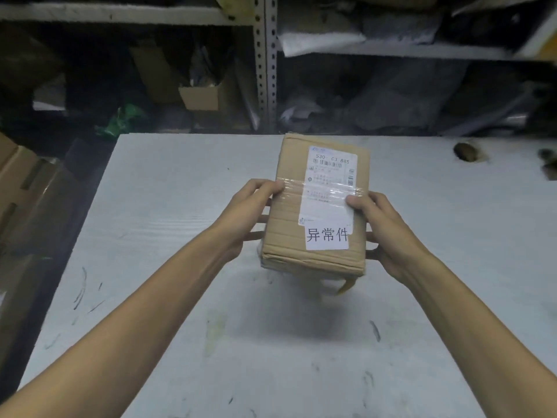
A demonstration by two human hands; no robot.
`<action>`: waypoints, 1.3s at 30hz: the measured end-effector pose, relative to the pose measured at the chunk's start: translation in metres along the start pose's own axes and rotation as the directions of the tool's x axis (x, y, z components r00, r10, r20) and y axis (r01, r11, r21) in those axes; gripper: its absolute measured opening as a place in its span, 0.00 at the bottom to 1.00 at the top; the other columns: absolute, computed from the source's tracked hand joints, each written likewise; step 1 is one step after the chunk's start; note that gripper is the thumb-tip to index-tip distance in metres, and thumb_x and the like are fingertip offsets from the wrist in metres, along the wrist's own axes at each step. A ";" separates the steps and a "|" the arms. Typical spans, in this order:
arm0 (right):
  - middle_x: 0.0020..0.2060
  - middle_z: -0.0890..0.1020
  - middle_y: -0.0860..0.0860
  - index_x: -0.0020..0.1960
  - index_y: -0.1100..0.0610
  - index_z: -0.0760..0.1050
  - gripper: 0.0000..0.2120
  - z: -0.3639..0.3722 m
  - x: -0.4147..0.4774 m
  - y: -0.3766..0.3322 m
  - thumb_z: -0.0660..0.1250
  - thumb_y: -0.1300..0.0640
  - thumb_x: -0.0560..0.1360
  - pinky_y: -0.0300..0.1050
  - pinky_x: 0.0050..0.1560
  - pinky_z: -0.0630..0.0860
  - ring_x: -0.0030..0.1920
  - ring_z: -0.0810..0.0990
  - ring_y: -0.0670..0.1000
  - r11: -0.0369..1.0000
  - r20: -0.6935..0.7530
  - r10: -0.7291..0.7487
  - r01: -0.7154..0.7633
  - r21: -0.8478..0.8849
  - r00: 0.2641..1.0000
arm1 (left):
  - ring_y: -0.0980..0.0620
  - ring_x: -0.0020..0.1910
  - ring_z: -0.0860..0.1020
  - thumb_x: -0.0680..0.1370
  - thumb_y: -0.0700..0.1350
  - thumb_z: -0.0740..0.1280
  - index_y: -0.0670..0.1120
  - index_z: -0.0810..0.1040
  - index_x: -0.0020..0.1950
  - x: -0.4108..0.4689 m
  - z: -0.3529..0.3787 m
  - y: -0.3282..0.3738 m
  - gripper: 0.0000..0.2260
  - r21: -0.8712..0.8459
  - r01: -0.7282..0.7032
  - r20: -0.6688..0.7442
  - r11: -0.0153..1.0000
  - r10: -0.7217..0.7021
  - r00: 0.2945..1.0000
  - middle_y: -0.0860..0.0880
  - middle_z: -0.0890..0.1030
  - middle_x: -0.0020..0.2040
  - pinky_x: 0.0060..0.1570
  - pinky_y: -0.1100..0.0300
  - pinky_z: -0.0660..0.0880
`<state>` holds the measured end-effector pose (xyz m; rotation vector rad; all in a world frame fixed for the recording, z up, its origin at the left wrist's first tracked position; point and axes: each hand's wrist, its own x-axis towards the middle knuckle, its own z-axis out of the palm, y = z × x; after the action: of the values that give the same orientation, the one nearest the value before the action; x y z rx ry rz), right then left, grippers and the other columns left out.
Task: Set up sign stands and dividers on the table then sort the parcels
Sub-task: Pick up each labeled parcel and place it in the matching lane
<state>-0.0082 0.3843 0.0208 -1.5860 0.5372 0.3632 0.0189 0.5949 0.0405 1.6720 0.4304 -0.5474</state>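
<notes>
A brown cardboard parcel [316,206] is held just above the middle of the white table [180,267], its shadow lying on the surface toward 6 o'clock. The left hand [241,218] grips its 9 o'clock side and the right hand [388,233] its 3 o'clock side. On both hands the fingers [357,202] are clamped on the parcel, thumbs pressed on the top face and the others curled along the sides.

The top face carries a shipping label [331,173] toward 12 o'clock, a band of clear tape [301,191] across it, and a white sticker [327,236] printed 异常件 toward 5 o'clock. A yellow strip [346,286] hangs from the parcel's underside.

The table bears scattered pen marks. A dark, blurred object [465,151] lies near its edge at 2 o'clock, well apart from the parcel.

Beyond the far edge at 12 o'clock stands a metal shelf rack [266,64]. It holds a small open carton [200,96] at 11 o'clock and grey plastic mailer bags [376,98] at 1 o'clock. A green bag [123,120] lies low at 10 o'clock. Stacked cardboard boxes [21,188] crowd the table's side at 9 o'clock.
</notes>
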 end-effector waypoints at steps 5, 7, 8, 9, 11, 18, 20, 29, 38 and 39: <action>0.46 0.84 0.42 0.63 0.45 0.72 0.15 -0.109 -0.071 0.002 0.65 0.45 0.78 0.47 0.39 0.78 0.47 0.84 0.49 0.995 -0.104 -0.074 0.080 0.054 0.992 | 0.53 0.51 0.77 0.81 0.57 0.60 0.52 0.73 0.61 -0.061 0.102 0.028 0.13 0.083 -0.096 0.107 0.992 0.087 0.991 0.53 0.76 0.55 0.44 0.56 0.74; 0.47 0.84 0.43 0.62 0.45 0.72 0.14 -0.153 -0.104 0.006 0.65 0.45 0.78 0.46 0.37 0.78 0.45 0.84 0.49 0.992 -0.147 -0.095 0.107 0.072 0.985 | 0.53 0.51 0.76 0.81 0.57 0.60 0.51 0.72 0.62 -0.088 0.144 0.036 0.14 0.102 -0.129 0.156 0.986 0.112 0.981 0.53 0.75 0.54 0.45 0.55 0.74; 0.46 0.84 0.42 0.62 0.45 0.72 0.14 -0.176 -0.122 0.009 0.65 0.45 0.78 0.45 0.36 0.78 0.44 0.84 0.48 0.990 -0.175 -0.102 0.118 0.083 0.979 | 0.53 0.51 0.76 0.81 0.57 0.60 0.51 0.72 0.63 -0.103 0.166 0.039 0.15 0.115 -0.144 0.186 0.983 0.121 0.975 0.53 0.75 0.55 0.45 0.55 0.75; 0.46 0.85 0.42 0.61 0.44 0.72 0.13 -0.198 -0.140 0.013 0.65 0.45 0.78 0.44 0.35 0.78 0.43 0.84 0.48 0.988 -0.201 -0.111 0.131 0.088 0.973 | 0.53 0.51 0.75 0.81 0.57 0.59 0.50 0.71 0.63 -0.118 0.188 0.042 0.15 0.130 -0.158 0.215 0.979 0.128 0.968 0.52 0.75 0.55 0.45 0.54 0.75; 0.46 0.85 0.43 0.61 0.44 0.72 0.13 -0.240 -0.173 0.019 0.66 0.45 0.77 0.44 0.34 0.78 0.42 0.85 0.48 0.983 -0.248 -0.130 0.158 0.093 0.960 | 0.53 0.51 0.75 0.81 0.57 0.59 0.51 0.70 0.63 -0.147 0.230 0.047 0.15 0.155 -0.194 0.269 0.969 0.148 0.952 0.53 0.74 0.54 0.44 0.55 0.75; 0.50 0.86 0.46 0.60 0.48 0.74 0.15 -0.365 -0.279 0.048 0.68 0.46 0.76 0.55 0.59 0.76 0.52 0.83 0.50 0.954 -0.447 -0.179 0.267 0.140 0.876 | 0.54 0.49 0.77 0.79 0.59 0.61 0.53 0.73 0.60 -0.230 0.361 0.056 0.15 0.162 -0.281 0.445 0.946 0.184 0.876 0.54 0.78 0.53 0.55 0.49 0.75; 0.49 0.86 0.46 0.59 0.48 0.75 0.13 -0.395 -0.309 0.057 0.68 0.47 0.76 0.49 0.53 0.76 0.50 0.84 0.47 0.939 -0.496 -0.217 0.319 0.130 0.841 | 0.54 0.49 0.78 0.79 0.59 0.62 0.52 0.74 0.61 -0.252 0.396 0.061 0.15 0.144 -0.304 0.499 0.942 0.196 0.844 0.53 0.78 0.53 0.55 0.50 0.74; 0.38 0.85 0.37 0.50 0.45 0.75 0.02 -0.522 -0.394 0.085 0.67 0.51 0.78 0.32 0.50 0.69 0.38 0.81 0.33 0.902 -0.753 -0.129 0.392 0.181 0.645 | 0.49 0.53 0.77 0.77 0.60 0.66 0.54 0.74 0.57 -0.309 0.551 0.081 0.14 0.141 -0.432 0.742 0.891 0.194 0.642 0.54 0.76 0.52 0.55 0.50 0.74; 0.51 0.86 0.43 0.63 0.45 0.77 0.30 -0.639 -0.430 0.104 0.74 0.36 0.64 0.51 0.69 0.66 0.60 0.79 0.46 0.903 -0.881 -0.004 0.381 0.201 0.473 | 0.52 0.49 0.76 0.78 0.58 0.64 0.52 0.74 0.61 -0.335 0.701 0.106 0.15 0.085 -0.538 0.878 0.839 0.193 0.439 0.51 0.76 0.53 0.44 0.57 0.72; 0.55 0.84 0.44 0.67 0.45 0.74 0.41 -0.654 -0.433 0.108 0.75 0.32 0.57 0.54 0.72 0.63 0.64 0.76 0.48 0.908 -0.885 0.014 0.365 0.206 0.465 | 0.53 0.49 0.75 0.78 0.58 0.64 0.52 0.74 0.61 -0.338 0.719 0.104 0.15 0.077 -0.535 0.884 0.842 0.190 0.427 0.52 0.76 0.53 0.43 0.57 0.72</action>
<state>-0.4849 -0.2154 0.2209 -1.3300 1.1387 -0.7820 -0.2808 -0.1237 0.2296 1.5158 -0.8333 -1.0739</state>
